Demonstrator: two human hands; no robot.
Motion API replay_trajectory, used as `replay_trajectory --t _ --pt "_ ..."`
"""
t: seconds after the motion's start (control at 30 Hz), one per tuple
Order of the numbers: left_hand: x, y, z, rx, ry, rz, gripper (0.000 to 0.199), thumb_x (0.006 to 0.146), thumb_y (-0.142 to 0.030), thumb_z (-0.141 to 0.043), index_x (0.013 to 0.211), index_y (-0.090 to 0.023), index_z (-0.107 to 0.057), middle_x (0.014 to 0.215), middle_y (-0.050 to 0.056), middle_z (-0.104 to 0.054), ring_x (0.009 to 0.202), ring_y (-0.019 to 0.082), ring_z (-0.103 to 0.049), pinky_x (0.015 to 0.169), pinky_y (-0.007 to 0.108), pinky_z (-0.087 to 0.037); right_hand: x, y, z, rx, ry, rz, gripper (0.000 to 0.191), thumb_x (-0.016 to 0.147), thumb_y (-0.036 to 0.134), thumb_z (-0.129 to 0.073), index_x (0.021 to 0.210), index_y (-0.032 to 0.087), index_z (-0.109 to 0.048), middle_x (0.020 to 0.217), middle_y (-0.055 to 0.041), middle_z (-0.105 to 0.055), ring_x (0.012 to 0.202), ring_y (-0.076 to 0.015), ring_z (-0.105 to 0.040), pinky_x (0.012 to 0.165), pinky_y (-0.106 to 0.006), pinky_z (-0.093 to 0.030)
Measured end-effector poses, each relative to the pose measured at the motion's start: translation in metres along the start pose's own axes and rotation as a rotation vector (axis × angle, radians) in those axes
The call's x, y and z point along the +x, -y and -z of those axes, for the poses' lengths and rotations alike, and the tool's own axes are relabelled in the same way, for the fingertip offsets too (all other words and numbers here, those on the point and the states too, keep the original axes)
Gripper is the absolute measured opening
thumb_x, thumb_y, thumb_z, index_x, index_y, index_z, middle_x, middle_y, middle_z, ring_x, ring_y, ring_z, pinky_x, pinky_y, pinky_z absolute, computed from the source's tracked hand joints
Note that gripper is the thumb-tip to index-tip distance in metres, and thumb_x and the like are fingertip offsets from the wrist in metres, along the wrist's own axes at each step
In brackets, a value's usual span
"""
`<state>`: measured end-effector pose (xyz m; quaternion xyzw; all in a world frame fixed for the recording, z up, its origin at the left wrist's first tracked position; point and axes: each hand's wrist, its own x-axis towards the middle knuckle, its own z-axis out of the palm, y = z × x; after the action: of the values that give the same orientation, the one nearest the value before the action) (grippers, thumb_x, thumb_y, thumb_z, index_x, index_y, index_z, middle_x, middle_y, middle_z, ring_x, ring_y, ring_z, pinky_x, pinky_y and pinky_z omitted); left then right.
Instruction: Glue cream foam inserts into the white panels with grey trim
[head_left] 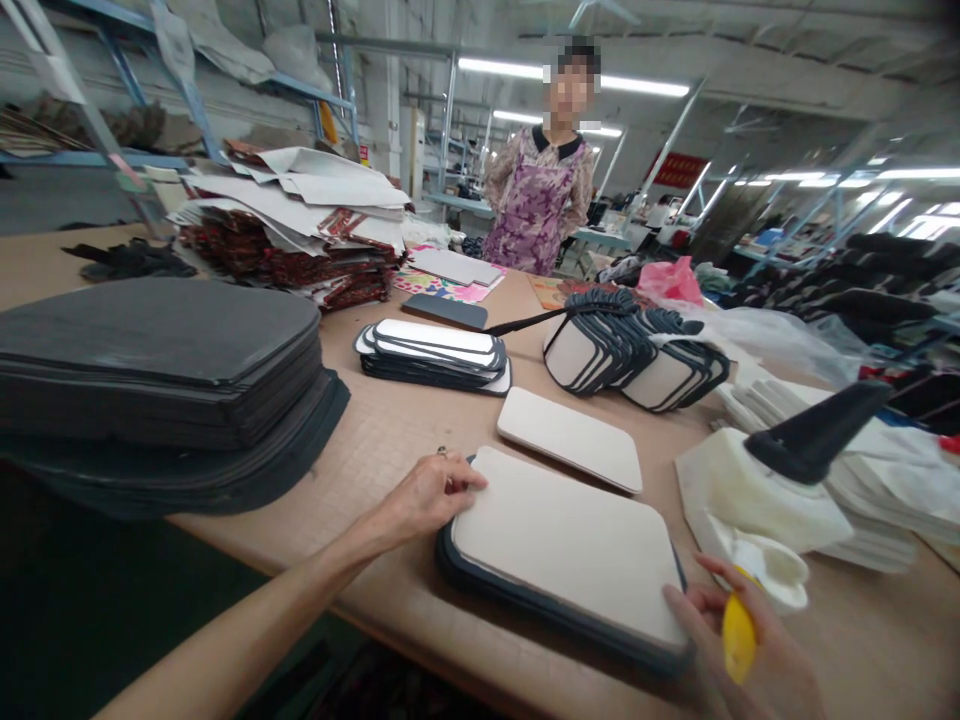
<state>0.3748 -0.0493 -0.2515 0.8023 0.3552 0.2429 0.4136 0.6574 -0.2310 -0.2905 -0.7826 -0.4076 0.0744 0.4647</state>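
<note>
A cream rounded-corner panel lies on top of a stack of dark, foam-like rounded sheets at the table's front. At its upper left corner my left hand is closed, thumb and fingers pinching the panel's edge. My right hand is curled around a yellow-handled tool, whose working end is hidden, and its thumb is by the panel's right edge. Just behind the stack lies a smaller cream panel. A cut white plastic jug stands beyond my right hand, with a black tapered piece sticking out of it.
Thick dark sheets are piled at the left. Farther back are white-topped dark pads, strapped bundles of panels and a heap of white and red-patterned material. White sheets lie right. A person stands across the table.
</note>
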Motion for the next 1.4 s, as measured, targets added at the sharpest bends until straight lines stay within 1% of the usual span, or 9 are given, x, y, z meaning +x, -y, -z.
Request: replay_trajectory --t 0.13,0.3,0.37,0.6,0.93,1.17,1.23,1.33,1.4 --pt "0.000 -0.001 0.001 0.013 0.015 -0.026 0.026 0.069 -0.010 -0.055 0.089 -0.018 -0.071 0.077 0.001 -0.061 0.068 0.013 -0.054 0.062 0.022 -0.041 0.001 0.004 0.002 0.020 0.014 -0.013 0.055 0.065 0.058 -0.059 0.106 0.021 -0.051 0.055 0.0057 -0.052 0.044 -0.0121 -0.048 0.046 -0.024 -0.039" --pt "0.005 0.005 0.000 0.037 0.038 -0.033 0.026 0.071 -0.017 -0.054 0.090 -0.020 -0.071 0.074 0.000 -0.058 0.066 0.013 -0.052 0.060 0.022 -0.041 0.004 0.017 0.013 -0.004 0.124 -0.042 0.047 0.071 0.047 -0.058 0.108 0.019 -0.050 0.068 0.0014 -0.060 0.063 -0.0161 -0.058 0.059 -0.027 -0.045" --pt "0.010 0.007 -0.001 0.025 0.048 -0.023 0.025 0.069 -0.020 -0.055 0.088 -0.022 -0.071 0.072 0.000 -0.056 0.064 0.013 -0.051 0.058 0.021 -0.041 0.006 0.019 0.016 0.015 0.142 -0.035 0.045 0.072 0.044 -0.058 0.108 0.018 -0.050 0.067 0.0013 -0.060 0.064 -0.0163 -0.058 0.061 -0.027 -0.045" --pt "0.015 0.002 -0.001 0.006 0.047 0.007 0.026 0.066 -0.028 -0.056 0.085 -0.022 -0.072 0.071 0.001 -0.057 0.061 0.013 -0.051 0.053 0.022 -0.042 0.010 0.018 0.021 0.016 0.179 0.001 0.043 0.073 0.041 -0.057 0.110 0.019 -0.048 0.063 0.0035 -0.056 0.059 -0.0154 -0.056 0.058 -0.026 -0.045" --pt "0.016 0.002 -0.003 -0.017 0.066 0.021 0.025 0.066 -0.028 -0.056 0.085 -0.020 -0.072 0.076 0.003 -0.057 0.065 0.015 -0.054 0.054 0.023 -0.043 0.009 0.020 0.021 -0.044 0.173 0.021 0.039 0.076 0.037 -0.055 0.109 0.018 -0.049 0.064 0.0029 -0.057 0.058 -0.0147 -0.056 0.058 -0.025 -0.045" --pt "0.014 0.001 0.000 0.158 0.101 -0.017 0.027 0.071 -0.024 -0.051 0.089 -0.021 -0.070 0.077 0.002 -0.058 0.065 0.015 -0.053 0.060 0.025 -0.044 0.009 0.009 0.016 -0.096 0.176 0.081 0.036 0.078 0.033 -0.052 0.110 0.019 -0.049 0.065 0.0031 -0.056 0.058 -0.0134 -0.057 0.057 -0.023 -0.045" --pt "0.013 0.002 -0.003 0.272 0.042 -0.078 0.023 0.070 -0.023 -0.052 0.084 -0.021 -0.069 0.085 0.004 -0.059 0.076 0.019 -0.054 0.071 0.029 -0.045 0.009 0.005 0.015 -0.132 0.135 0.104 0.036 0.077 0.035 -0.053 0.109 0.019 -0.051 0.065 0.0033 -0.056 0.056 -0.0135 -0.058 0.055 -0.023 -0.045" --pt "0.011 0.000 -0.011 0.421 -0.097 -0.267 0.030 0.070 -0.015 -0.048 0.093 -0.022 -0.066 0.117 0.007 -0.052 0.105 0.026 -0.045 0.090 0.038 -0.038 0.008 -0.002 0.015 -0.216 0.045 0.144 0.038 0.075 0.038 -0.057 0.108 0.019 -0.052 0.065 0.0027 -0.058 0.055 -0.0141 -0.058 0.054 -0.024 -0.047" --pt "0.011 -0.006 -0.017 0.444 -0.034 -0.406 0.041 0.070 -0.008 -0.043 0.103 -0.025 -0.061 0.124 0.006 -0.047 0.109 0.024 -0.042 0.091 0.036 -0.037 0.006 -0.009 0.013 -0.288 -0.033 0.213 0.039 0.075 0.038 -0.058 0.109 0.020 -0.052 0.070 0.0005 -0.061 0.058 -0.0152 -0.059 0.057 -0.026 -0.049"
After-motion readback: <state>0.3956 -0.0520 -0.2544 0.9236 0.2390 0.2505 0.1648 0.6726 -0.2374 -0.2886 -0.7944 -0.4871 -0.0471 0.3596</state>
